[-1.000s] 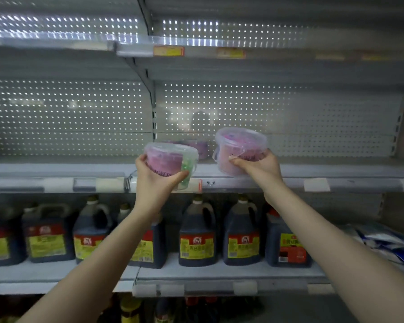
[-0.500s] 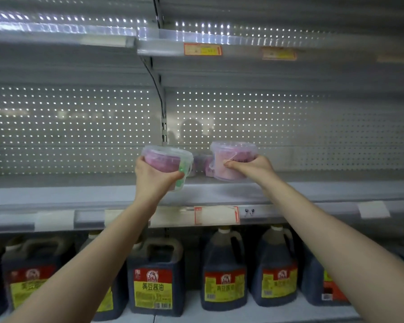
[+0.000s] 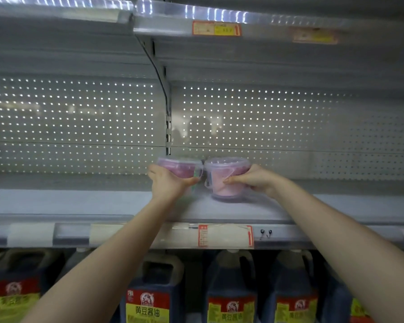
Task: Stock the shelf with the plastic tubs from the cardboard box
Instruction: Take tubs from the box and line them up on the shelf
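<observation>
Head view: my left hand (image 3: pixel 168 185) is wrapped round the left tub (image 3: pixel 180 167), thumb across its front, base hidden, so I can't tell if it's down yet. My right hand (image 3: pixel 254 180) pinches the right tub (image 3: pixel 226 176) at its side, and that one looks seated on the shelf (image 3: pixel 79 201). The left tub is at the right tub's 9 o'clock; rims touching or nearly, can't tell. Risks: letting go of the left tub early could drop or tip it, and pushing them together could skid the right one. The upright (image 3: pixel 167 127) and back panel (image 3: pixel 289 127) are close at 12 o'clock. Open shelf at 3 and 9; front price rail (image 3: pixel 224 235) well clear at 6, soy sauce jugs (image 3: pixel 231 287) under it. Cardboard box not in view.
</observation>
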`<action>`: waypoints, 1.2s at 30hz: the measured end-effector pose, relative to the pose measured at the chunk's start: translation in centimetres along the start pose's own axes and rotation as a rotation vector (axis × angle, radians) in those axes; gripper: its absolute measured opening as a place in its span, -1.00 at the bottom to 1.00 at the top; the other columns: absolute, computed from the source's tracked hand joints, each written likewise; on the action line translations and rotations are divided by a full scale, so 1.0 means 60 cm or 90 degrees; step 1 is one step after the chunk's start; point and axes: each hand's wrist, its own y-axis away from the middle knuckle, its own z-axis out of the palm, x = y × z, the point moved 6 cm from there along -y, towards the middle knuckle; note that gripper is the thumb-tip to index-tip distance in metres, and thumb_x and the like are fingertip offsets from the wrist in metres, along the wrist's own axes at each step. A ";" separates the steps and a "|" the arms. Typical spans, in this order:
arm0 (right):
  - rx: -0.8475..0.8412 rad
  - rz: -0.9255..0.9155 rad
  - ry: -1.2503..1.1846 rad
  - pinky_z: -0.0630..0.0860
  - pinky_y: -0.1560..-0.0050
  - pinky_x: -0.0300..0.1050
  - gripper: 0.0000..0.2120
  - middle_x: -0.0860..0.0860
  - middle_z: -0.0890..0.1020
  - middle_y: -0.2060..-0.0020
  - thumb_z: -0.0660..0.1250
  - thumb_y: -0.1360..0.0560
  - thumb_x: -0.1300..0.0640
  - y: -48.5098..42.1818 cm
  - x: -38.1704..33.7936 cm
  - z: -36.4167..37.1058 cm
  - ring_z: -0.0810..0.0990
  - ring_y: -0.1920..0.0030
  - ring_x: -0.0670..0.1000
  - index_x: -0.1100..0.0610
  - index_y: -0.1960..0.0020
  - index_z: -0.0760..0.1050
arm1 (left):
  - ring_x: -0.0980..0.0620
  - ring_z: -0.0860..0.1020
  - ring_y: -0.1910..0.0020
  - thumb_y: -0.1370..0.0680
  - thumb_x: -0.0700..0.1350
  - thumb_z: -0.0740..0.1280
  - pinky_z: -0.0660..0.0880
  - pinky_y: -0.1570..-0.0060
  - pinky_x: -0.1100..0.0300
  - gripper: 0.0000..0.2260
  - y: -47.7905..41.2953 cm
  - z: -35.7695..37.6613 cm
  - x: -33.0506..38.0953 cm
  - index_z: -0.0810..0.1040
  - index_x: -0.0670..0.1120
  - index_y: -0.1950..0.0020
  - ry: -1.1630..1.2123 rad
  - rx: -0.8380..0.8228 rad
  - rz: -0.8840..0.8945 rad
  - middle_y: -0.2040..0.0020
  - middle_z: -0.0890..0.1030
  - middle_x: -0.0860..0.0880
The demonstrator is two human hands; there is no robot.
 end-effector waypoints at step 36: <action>0.078 -0.004 0.280 0.51 -0.17 0.00 -0.36 0.07 0.63 -0.09 0.62 -0.20 -0.04 -0.070 0.013 -0.038 0.60 -0.09 0.10 0.25 -0.17 0.55 | -0.02 0.50 0.08 -0.34 -0.10 0.55 0.46 0.05 0.20 -0.56 -0.072 0.037 -0.029 0.52 -0.20 -0.15 -0.099 -0.228 -0.057 -0.07 0.59 -0.14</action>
